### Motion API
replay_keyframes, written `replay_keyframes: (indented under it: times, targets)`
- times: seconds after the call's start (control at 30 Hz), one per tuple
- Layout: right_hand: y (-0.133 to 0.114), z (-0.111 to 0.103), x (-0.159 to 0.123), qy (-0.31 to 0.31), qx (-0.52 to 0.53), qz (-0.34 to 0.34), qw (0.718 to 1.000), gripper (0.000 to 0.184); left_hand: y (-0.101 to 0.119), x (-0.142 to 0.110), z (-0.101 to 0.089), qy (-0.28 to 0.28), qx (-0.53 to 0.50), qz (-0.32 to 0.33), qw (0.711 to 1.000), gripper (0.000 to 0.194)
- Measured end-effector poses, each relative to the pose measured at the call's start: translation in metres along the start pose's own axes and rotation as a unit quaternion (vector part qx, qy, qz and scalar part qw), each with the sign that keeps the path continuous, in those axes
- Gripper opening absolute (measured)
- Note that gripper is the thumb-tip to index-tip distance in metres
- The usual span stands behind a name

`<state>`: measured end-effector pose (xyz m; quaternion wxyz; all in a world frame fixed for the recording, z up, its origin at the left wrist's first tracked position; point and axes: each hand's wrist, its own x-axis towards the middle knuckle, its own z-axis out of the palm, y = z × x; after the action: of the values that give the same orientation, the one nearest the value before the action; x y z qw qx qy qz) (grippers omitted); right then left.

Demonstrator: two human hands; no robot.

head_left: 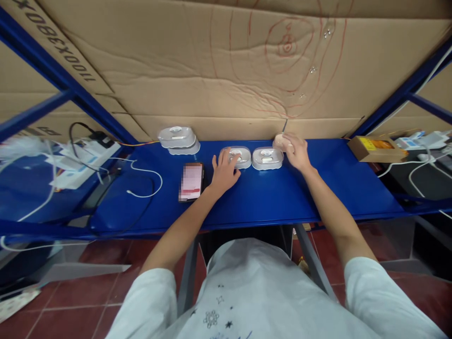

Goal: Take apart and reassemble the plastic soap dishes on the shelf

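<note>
Two small oval containers with clear lids stand side by side on the blue shelf, a left container (245,160) and a right container (267,159). Over the left one lies my left hand (224,168), its fingers spread and touching the lid. My right hand (296,149) is closed around a pale beige rounded object (280,141) just behind and right of the right container. Fingers hide part of that object, and its kind is unclear. Left of my left hand, a phone (191,182) with a lit screen lies flat.
Stacked oval containers (178,137) stand at the back left. White cable (155,190) curls across the shelf (261,200). Power strips (83,165) lie at the left. At the right is an open cardboard box (377,149). A cardboard sheet (176,70) forms the back wall.
</note>
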<state>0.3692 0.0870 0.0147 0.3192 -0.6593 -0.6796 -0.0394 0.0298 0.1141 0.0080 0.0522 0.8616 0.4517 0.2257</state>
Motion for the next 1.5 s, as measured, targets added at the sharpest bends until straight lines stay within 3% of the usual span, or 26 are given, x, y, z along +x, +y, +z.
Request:
replay_keyframes:
  times: [0.1, 0.2, 0.3, 0.43, 0.7, 0.9, 1.03, 1.27, 1.4, 1.5]
  targets:
    - [0.018, 0.002, 0.005, 0.025, -0.006, 0.062, 0.998, 0.079, 0.003, 0.000, 0.001, -0.010, -0.007, 0.008, 1.000, 0.059]
    - [0.024, 0.009, 0.008, -0.005, 0.017, 0.056, 0.998, 0.088, 0.004, 0.000, 0.002, -0.013, -0.015, 0.007, 1.000, 0.058]
    - [0.014, 0.014, 0.020, -0.044, 0.056, 0.015, 0.997, 0.086, 0.006, 0.000, 0.001, -0.017, -0.024, 0.004, 1.000, 0.057]
    - [-0.014, 0.014, 0.031, -0.043, 0.092, -0.021, 0.995, 0.089, 0.008, -0.001, -0.001, -0.022, -0.034, 0.000, 0.999, 0.056]
    - [-0.060, 0.011, -0.010, -0.107, 0.071, -0.140, 0.982, 0.065, 0.002, -0.002, 0.004, -0.012, -0.087, -0.043, 0.995, 0.079]
    - [-0.057, 0.013, -0.008, -0.112, 0.025, -0.137, 0.984, 0.058, -0.018, 0.003, 0.011, -0.028, -0.166, -0.085, 0.982, 0.109]
    - [-0.057, 0.007, -0.008, -0.088, -0.018, -0.147, 0.985, 0.054, -0.028, 0.007, 0.010, -0.028, -0.207, -0.092, 0.974, 0.109]
    - [-0.081, 0.026, -0.022, -0.141, 0.043, -0.262, 0.954, 0.062, -0.025, 0.005, 0.009, -0.080, -0.246, -0.058, 0.964, 0.116]
    - [-0.086, 0.032, -0.025, -0.142, 0.066, -0.265, 0.951, 0.046, -0.028, 0.008, 0.005, -0.103, -0.258, -0.044, 0.960, 0.122]
    - [-0.090, 0.028, -0.026, -0.138, 0.075, -0.264, 0.952, 0.047, -0.037, 0.007, -0.002, -0.135, -0.267, -0.008, 0.954, 0.126]
